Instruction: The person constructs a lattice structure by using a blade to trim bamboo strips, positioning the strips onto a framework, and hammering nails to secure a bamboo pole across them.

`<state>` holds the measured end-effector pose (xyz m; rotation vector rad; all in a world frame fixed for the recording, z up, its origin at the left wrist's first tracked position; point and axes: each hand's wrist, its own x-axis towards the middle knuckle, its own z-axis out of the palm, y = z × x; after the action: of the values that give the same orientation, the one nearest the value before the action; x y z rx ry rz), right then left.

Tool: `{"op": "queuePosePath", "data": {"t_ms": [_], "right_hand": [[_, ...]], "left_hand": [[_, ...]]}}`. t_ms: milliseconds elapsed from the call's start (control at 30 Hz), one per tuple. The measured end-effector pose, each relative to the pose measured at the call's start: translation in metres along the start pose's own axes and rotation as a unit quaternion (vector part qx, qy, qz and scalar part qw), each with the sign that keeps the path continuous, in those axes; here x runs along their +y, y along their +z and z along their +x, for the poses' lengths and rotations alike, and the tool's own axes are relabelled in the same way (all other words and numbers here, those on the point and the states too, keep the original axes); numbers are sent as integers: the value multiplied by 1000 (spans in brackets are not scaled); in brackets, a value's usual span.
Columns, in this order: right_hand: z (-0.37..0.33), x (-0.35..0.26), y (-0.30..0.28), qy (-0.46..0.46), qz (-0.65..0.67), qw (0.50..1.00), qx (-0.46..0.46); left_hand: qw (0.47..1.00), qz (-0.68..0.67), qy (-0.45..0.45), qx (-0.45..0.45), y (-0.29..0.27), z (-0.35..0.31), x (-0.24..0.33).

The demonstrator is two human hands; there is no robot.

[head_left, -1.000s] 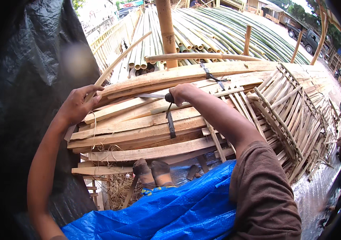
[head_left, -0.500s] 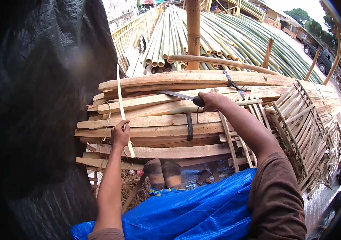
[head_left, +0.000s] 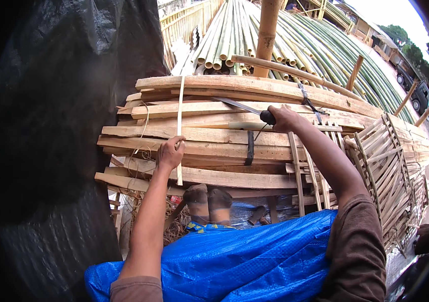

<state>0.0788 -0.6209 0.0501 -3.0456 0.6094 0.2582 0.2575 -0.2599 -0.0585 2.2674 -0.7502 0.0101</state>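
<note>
My left hand [head_left: 170, 152] is closed around a thin, pale bamboo strip [head_left: 180, 113], gripping it below its middle so that it stands nearly upright in the picture. In my right hand [head_left: 283, 119] is the dark handle of a knife [head_left: 239, 104]. Its long blade points left toward the strip, and a gap separates the tip from it. Both hands are over a stack of rough-sawn timber beams [head_left: 209, 174], bound in places with black straps [head_left: 250, 147].
A blue tarp [head_left: 224, 261] covers my lap. Slatted bamboo frames [head_left: 385, 166] lean at the right. Long green bamboo poles [head_left: 300, 45] lie beyond an upright post [head_left: 267, 38]. Black plastic sheeting [head_left: 73, 151] hangs on the left. Dry shavings [head_left: 175, 221] lie beside my feet.
The strip has gone from a slight tilt to nearly vertical. In the picture, both hands and the knife sit farther right, as the whole view has shifted and turned somewhat.
</note>
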Motion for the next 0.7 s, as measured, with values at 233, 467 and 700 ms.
{"op": "queuePosePath", "data": {"t_ms": [233, 467, 700], "right_hand": [[9, 18, 9, -10, 6, 999, 47], [-3, 46, -12, 76, -53, 990, 110], [-8, 86, -7, 179, -113, 970, 119]], "left_hand": [[999, 36, -9, -12, 3, -2, -5], [999, 27, -23, -7, -3, -3, -4], [999, 23, 32, 24, 6, -5, -12]]}}
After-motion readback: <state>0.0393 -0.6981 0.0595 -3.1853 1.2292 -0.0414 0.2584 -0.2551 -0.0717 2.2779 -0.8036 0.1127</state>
